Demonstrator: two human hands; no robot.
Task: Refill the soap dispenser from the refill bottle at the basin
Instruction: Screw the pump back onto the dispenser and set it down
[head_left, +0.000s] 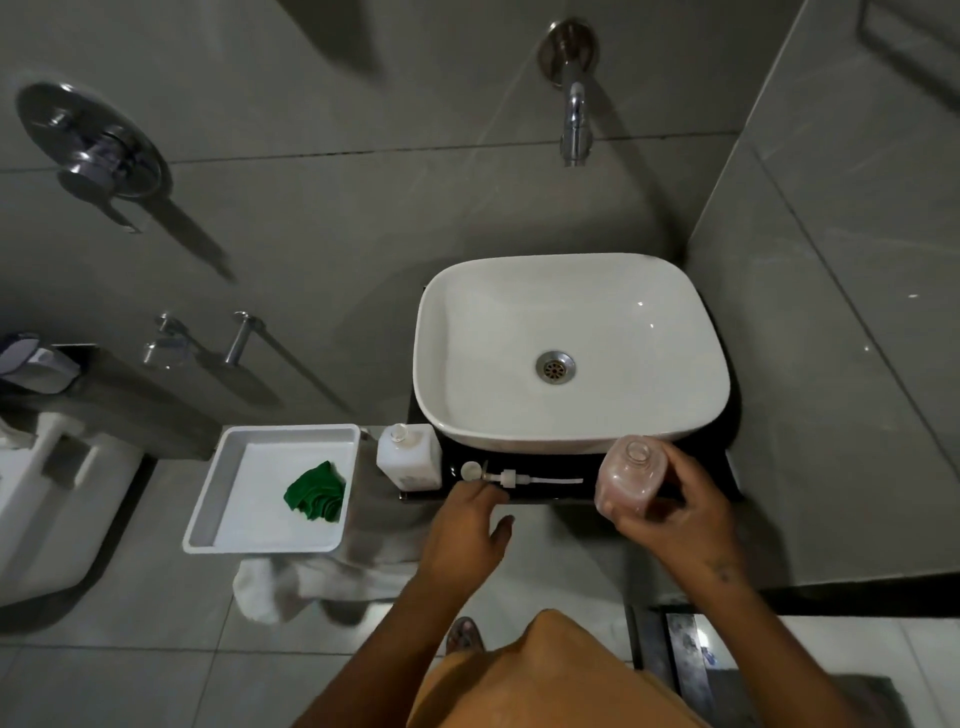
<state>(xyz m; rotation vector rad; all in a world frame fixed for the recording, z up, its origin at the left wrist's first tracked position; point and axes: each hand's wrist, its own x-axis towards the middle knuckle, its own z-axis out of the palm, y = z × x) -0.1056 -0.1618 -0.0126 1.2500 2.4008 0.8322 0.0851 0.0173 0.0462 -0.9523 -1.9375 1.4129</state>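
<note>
A clear soap dispenser bottle (626, 480) with pinkish liquid low inside stands uncapped on the black counter (722, 478) in front of the white basin (571, 343); my right hand (680, 512) grips its side. The white pump head (511, 476) with its long tube lies flat on the counter edge. My left hand (470, 535) hovers just below the pump, fingertips touching or nearly touching it, holding nothing. The white refill bottle (409, 457) stands open-topped at the counter's left end, with a small round cap (471, 470) beside it.
A white tray (228, 467) holding a green cloth (316, 492) sits left of the counter. A white towel (270, 587) hangs below it. A wall spout (574, 119) juts over the basin. Wall fittings and a toilet are at the left.
</note>
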